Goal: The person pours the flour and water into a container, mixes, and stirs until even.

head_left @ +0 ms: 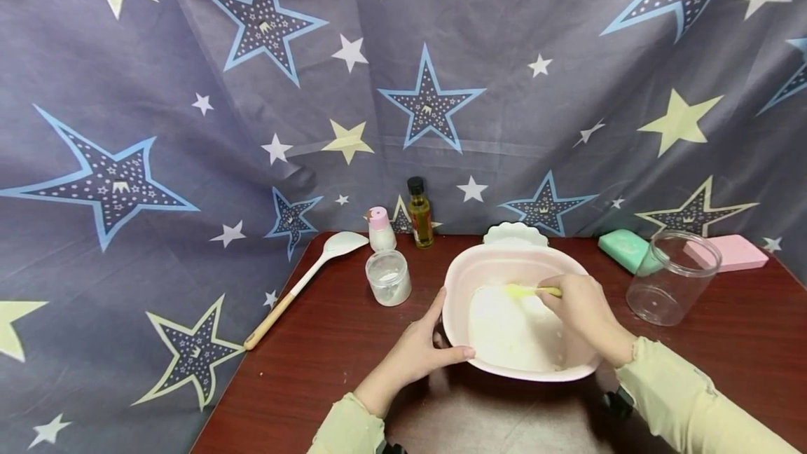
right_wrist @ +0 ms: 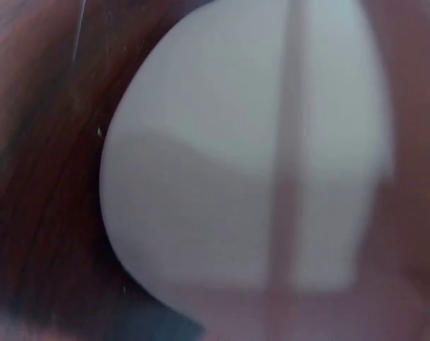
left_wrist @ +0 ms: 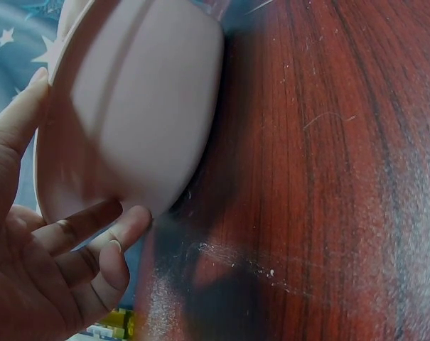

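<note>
Our right grip (head_left: 581,308) pinches a yellow utensil (head_left: 522,291), its end at the white contents (head_left: 513,328) of the pink basin (head_left: 459,293) just below; our left grip (head_left: 411,350) braces the basin, fingers spread. We judge filling done, mixing underway; how much remains we cannot tell. Beyond our left grip, a small tub (head_left: 389,279) holds white remnants.
</note>
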{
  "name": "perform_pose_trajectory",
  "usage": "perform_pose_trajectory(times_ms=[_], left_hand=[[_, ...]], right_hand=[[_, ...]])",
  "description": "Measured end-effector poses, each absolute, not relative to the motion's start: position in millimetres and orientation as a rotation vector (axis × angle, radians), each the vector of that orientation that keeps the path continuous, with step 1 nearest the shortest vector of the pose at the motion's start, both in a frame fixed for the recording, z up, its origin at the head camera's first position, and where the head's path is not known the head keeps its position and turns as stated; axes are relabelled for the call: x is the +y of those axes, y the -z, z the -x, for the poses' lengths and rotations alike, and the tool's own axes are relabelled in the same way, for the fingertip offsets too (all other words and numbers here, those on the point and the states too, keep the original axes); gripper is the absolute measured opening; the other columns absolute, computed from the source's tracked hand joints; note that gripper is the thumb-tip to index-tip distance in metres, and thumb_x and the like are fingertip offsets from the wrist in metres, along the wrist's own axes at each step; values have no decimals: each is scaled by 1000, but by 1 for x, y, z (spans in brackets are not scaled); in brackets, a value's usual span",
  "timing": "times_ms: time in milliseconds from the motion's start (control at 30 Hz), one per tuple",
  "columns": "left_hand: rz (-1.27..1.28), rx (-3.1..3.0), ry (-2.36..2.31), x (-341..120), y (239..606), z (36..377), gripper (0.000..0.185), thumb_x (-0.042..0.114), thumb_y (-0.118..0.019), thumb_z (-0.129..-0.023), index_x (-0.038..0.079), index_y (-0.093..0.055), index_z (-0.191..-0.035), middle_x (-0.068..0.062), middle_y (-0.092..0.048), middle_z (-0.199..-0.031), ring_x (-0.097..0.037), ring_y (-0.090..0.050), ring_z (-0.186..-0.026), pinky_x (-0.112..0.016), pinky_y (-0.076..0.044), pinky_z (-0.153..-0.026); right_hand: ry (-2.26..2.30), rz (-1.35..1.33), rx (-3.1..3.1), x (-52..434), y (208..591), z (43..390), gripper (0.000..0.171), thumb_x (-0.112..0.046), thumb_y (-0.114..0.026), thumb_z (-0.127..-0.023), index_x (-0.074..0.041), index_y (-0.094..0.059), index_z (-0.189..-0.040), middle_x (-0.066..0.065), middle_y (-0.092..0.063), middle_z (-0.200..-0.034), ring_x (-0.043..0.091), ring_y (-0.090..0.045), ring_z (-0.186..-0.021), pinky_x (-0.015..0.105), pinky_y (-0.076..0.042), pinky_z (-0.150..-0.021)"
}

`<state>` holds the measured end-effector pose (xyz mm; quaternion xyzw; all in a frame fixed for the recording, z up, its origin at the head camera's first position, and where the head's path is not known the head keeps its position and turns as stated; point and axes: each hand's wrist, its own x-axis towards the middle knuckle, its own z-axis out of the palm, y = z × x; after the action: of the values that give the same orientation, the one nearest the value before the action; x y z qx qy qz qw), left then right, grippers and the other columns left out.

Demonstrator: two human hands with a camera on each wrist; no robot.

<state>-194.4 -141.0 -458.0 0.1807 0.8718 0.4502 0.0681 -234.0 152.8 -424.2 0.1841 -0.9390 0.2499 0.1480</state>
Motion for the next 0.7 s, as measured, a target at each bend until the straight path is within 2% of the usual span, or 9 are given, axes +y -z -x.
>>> perform_pose_trajectory(times_ms=[100,233,367,500,567,667,700], left_hand=[[-537,2625,-1360,-141,458,194,110,44,-82,-76,17,-13,-158,2,-59,-64,-8,-56,-56,-24,-44,-50],[-534,2622,-1365,-141,459,195,110,43,-82,-76,17,-14,-158,2,-59,-65,-9,-56,-56,-24,-44,-50],[-531,2615,-1369,-140,459,195,109,43,-82,-77,18,-13,-158,0,-60,-67,-12,-57,-58,-24,-44,-50],[-539,2609,-1373,-139,458,195,109,41,-82,-77,16,-13,-158,-2,-60,-68,-15,-58,-59,-24,-44,-50],[-541,2608,-1374,-139,458,194,109,41,-82,-77,16,-13,-158,-2,-60,-67,-14,-57,-59,-24,-44,-50],[-539,2610,-1371,-139,458,194,109,41,-82,-77,16,-13,-158,-2,-60,-67,-13,-57,-58,-24,-44,-50],[-540,2614,-1366,-139,458,194,109,41,-82,-77,16,-13,-158,-1,-61,-67,-12,-58,-58,-24,-45,-51]], right_hand=[[-676,-489,-2724,160,421,234,13,-7,-67,-83,-13,-76,-75,-2,-70,-72,27,-64,-67,46,-48,-61],[-643,-462,-2765,170,415,232,12,-6,-68,-82,-12,-77,-78,1,-71,-74,29,-65,-68,46,-48,-61],[-612,-466,-2795,179,409,229,12,-4,-68,-80,-12,-76,-75,-2,-68,-69,21,-60,-62,41,-45,-57],[-573,-493,-2822,186,403,224,21,-1,-65,-77,-17,-68,-63,-9,-46,-55,13,-39,-56,33,-34,-54],[-558,-510,-2838,189,400,221,23,-1,-65,-76,-18,-65,-60,-10,-40,-55,13,-36,-57,32,-33,-54],[-551,-533,-2867,192,395,217,22,-2,-66,-76,-17,-66,-61,-11,-42,-55,12,-38,-57,31,-34,-54],[-553,-540,-2876,193,393,215,19,-3,-68,-76,-17,-68,-64,-11,-48,-57,11,-41,-58,31,-37,-54]])
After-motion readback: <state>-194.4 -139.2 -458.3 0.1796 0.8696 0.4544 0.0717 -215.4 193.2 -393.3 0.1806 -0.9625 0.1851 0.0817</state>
